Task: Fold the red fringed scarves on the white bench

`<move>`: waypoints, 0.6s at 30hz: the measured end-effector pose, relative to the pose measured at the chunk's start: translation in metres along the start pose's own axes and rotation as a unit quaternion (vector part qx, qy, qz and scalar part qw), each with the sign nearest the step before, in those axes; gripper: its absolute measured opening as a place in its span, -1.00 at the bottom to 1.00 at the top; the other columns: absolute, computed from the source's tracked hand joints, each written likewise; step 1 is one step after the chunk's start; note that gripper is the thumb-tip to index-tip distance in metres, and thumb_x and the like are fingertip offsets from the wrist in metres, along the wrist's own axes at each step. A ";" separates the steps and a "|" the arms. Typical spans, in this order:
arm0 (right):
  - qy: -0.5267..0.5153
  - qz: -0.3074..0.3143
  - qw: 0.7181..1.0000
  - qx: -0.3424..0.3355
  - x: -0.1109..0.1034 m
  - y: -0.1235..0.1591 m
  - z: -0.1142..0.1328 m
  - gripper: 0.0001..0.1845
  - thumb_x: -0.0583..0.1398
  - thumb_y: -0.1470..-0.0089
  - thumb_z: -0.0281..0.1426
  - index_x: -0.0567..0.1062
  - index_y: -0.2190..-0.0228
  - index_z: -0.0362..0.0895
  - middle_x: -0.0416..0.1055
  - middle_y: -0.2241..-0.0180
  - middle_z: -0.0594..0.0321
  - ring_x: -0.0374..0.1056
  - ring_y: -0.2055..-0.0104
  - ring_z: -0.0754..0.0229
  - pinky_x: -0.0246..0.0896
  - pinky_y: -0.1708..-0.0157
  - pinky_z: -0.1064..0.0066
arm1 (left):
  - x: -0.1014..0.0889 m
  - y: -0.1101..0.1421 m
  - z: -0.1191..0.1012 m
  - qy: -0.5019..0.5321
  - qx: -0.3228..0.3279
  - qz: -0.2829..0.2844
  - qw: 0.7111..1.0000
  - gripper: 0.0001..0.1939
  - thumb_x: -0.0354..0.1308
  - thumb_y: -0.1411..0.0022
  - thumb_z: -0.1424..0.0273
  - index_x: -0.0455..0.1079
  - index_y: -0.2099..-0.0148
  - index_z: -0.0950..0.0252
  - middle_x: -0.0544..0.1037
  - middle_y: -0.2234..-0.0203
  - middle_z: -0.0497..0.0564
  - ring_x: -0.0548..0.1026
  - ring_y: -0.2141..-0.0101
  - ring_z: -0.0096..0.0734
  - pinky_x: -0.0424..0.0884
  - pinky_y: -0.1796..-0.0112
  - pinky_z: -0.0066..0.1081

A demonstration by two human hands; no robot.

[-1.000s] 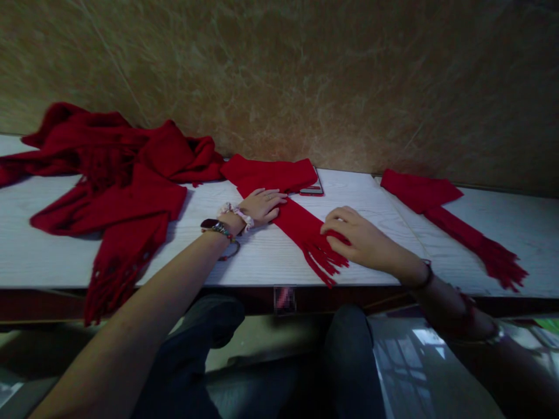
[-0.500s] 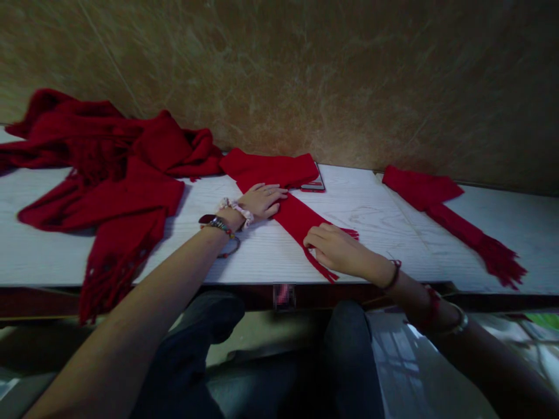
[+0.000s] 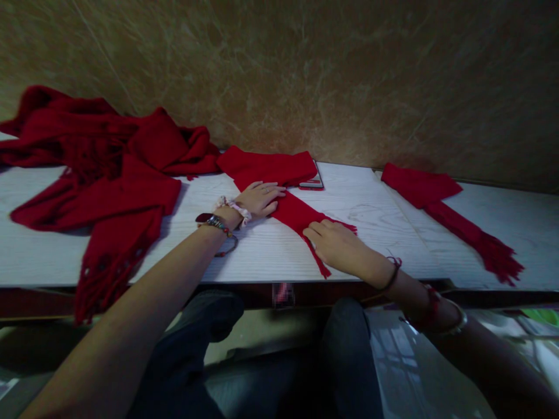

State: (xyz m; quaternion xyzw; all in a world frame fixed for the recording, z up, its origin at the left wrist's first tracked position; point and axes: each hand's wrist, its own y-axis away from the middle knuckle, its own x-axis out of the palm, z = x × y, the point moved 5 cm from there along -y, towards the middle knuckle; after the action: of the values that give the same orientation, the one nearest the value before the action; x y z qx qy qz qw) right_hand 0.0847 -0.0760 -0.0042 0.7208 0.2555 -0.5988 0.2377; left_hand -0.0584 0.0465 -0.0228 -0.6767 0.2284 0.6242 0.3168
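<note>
A red fringed scarf (image 3: 269,168) lies folded on the white table in front of me, one end slanting toward the near edge. My left hand (image 3: 258,199) rests flat on it near the fold, fingers stretched out. Lower on the slanting end, my right hand (image 3: 334,244) has its fingers curled onto the cloth at the scarf's near edge, just above the fringe. Its fingertips are partly hidden. Part of a phone-like flat object (image 3: 315,179) shows from under the scarf's folded top.
A loose heap of red scarves (image 3: 122,157) covers the table's left, its fringe hanging over the front edge. Another folded red scarf (image 3: 445,203) lies at the right. A brown marbled wall (image 3: 305,75) rises behind the white tabletop (image 3: 244,256).
My right hand has shifted slightly on the scarf's end, and the near fringe has drawn in a little. My left hand stays flat in the same place on the cloth.
</note>
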 end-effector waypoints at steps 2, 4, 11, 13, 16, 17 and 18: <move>0.003 0.006 1.000 0.009 -0.003 0.001 0.000 -0.73 -0.05 -0.12 -0.55 0.34 0.16 -0.22 0.35 0.19 0.05 0.25 0.18 0.09 0.11 0.17 0.29 | 0.000 0.000 0.000 -0.003 -0.003 0.000 1.000 -0.55 -0.23 -0.20 0.33 0.21 -0.09 0.28 0.23 -0.15 -0.01 0.12 -0.15 -0.30 0.01 -0.11 -0.10; -0.004 0.021 1.000 0.015 -0.006 0.001 0.000 -0.73 -0.05 -0.12 -0.56 0.34 0.17 -0.22 0.37 0.20 0.04 0.27 0.18 0.10 0.12 0.18 0.31 | 0.000 -0.001 0.000 -0.006 -0.004 -0.002 1.000 -0.55 -0.23 -0.20 0.33 0.21 -0.09 0.28 0.23 -0.14 -0.01 0.12 -0.15 -0.31 0.02 -0.11 -0.11; -0.049 0.082 0.995 0.006 -0.014 0.008 0.008 -0.72 -0.01 0.00 -0.58 0.34 0.21 -0.22 0.43 0.23 0.02 0.35 0.22 0.08 0.14 0.30 0.34 | 0.000 0.000 0.000 -0.008 0.002 -0.004 1.000 -0.57 -0.22 -0.21 0.33 0.22 -0.09 0.25 0.24 -0.14 -0.03 0.13 -0.15 -0.33 0.01 -0.11 -0.12; -0.078 0.119 0.990 0.002 -0.016 0.021 0.003 -0.74 0.00 0.00 -0.54 0.34 0.22 -0.21 0.45 0.26 0.05 0.36 0.28 0.10 0.13 0.36 0.36 | 0.001 0.000 0.000 -0.005 0.001 -0.004 1.000 -0.57 -0.21 -0.20 0.33 0.22 -0.09 0.24 0.23 -0.14 -0.04 0.12 -0.15 -0.32 0.01 -0.11 -0.11; -0.139 0.206 0.968 0.015 -0.021 0.047 -0.017 -0.79 0.03 -0.02 -0.47 0.36 0.26 -0.17 0.45 0.38 0.15 0.35 0.40 0.17 0.10 0.45 0.41 | 0.001 -0.001 0.000 0.001 0.002 -0.010 1.000 -0.57 -0.20 -0.20 0.34 0.23 -0.08 0.24 0.24 -0.14 -0.03 0.13 -0.15 -0.31 0.01 -0.11 -0.11; -0.157 0.208 0.965 0.021 -0.025 0.052 -0.025 -0.81 0.04 -0.03 -0.45 0.37 0.27 -0.16 0.45 0.39 0.17 0.34 0.40 0.18 0.11 0.44 0.42 | 0.001 -0.001 0.000 0.002 0.003 -0.013 1.000 -0.57 -0.20 -0.20 0.34 0.23 -0.08 0.24 0.24 -0.14 -0.03 0.13 -0.15 -0.31 0.01 -0.11 -0.12; -0.168 0.185 0.968 0.029 -0.031 0.054 -0.032 -0.82 0.04 -0.04 -0.43 0.39 0.29 -0.16 0.44 0.37 0.17 0.34 0.37 0.19 0.13 0.40 0.42 | 0.001 -0.001 0.000 0.002 0.003 -0.015 1.000 -0.57 -0.21 -0.20 0.33 0.23 -0.08 0.24 0.25 -0.13 -0.03 0.13 -0.15 -0.31 0.01 -0.11 -0.12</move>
State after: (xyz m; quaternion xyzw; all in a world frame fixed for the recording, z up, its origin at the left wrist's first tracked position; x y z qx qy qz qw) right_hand 0.1392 -0.0987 0.0334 0.6515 0.0570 -0.6639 0.3627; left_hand -0.0577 0.0471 -0.0240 -0.6801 0.2206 0.6175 0.3280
